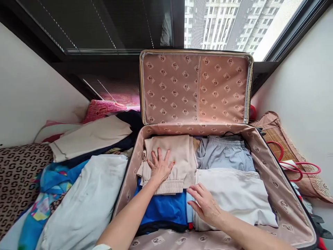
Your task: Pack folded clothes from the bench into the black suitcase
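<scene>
I'm pressing my left hand [160, 166] flat on the beige trousers [170, 158] at the suitcase's [275, 194] far-left corner; my right hand [205, 205] rests open-fingered on the white garment's [234, 194] near edge. Next, I judge, smoothing both flat.

Two bare forearms, left hand [160, 166] and right hand [206, 205] ringless, without sleeves or watch.

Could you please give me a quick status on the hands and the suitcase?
Left hand flat, open, on beige folded trousers. Right hand open at white garment's edge. Suitcase open, lid up. Nothing in the way.
</scene>
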The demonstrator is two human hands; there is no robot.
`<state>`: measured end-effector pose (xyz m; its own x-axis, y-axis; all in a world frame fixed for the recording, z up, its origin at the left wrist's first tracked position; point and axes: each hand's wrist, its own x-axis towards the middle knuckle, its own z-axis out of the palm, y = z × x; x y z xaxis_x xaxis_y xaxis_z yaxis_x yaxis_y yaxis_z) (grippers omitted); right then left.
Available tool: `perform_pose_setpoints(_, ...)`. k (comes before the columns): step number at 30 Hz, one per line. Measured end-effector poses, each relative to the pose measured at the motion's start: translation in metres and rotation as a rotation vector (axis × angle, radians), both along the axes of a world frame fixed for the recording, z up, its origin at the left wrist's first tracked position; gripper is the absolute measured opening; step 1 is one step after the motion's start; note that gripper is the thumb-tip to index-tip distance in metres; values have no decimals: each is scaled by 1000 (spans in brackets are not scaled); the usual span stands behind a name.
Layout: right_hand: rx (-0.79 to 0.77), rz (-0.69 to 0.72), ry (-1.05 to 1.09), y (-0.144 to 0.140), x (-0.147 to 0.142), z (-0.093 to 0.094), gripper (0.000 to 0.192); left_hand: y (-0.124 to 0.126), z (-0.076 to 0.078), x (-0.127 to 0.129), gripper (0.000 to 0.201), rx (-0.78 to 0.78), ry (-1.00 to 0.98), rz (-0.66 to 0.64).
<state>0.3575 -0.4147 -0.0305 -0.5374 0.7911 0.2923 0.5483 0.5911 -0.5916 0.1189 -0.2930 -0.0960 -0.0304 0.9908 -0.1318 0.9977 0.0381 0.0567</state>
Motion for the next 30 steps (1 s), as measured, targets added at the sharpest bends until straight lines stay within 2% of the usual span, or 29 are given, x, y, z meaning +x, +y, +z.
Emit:
perform_pose_setpoints(5, -171, 92, 88, -25, -9, 3, 19, 0, -10, -3, 72, 36, -38, -3)
perform_pose_setpoints(9, -305, 114, 124, -42, -15, -11, 31, -2, -9, -6, 71, 56, -70, -15)
perform_pose_setpoints(14, -384, 200, 88, -54, -18, -18, 46, -8, 4, -6, 71, 24, -85, -32)
perform_pose_setpoints(16, -347, 269, 63, -53, -18, -15, 48, -10, 12, -5, 72, 13, -72, -36)
perform_pose_setpoints(19, -162, 346, -23, -43, -15, -9, 46, -9, 28, -7, 73, -32, -70, -64)
perform_pose_setpoints(22, 81, 349, -125, -26, -11, -3, 45, -16, 60, -8, 73, -91, -27, -113)
perform_pose_setpoints(24, 210, 315, -170, -15, -8, 0, 46, -34, 87, -3, 71, -129, 57, -171)
perform_pose_setpoints(27, 353, 272, -229, -2, -2, 3, 49, -86, 120, 10, 66, -163, 118, -304)
perform_pose_setpoints(30, 411, 210, -295, 8, 5, 4, 47, -153, 125, 18, 67, -90, 25, -391)
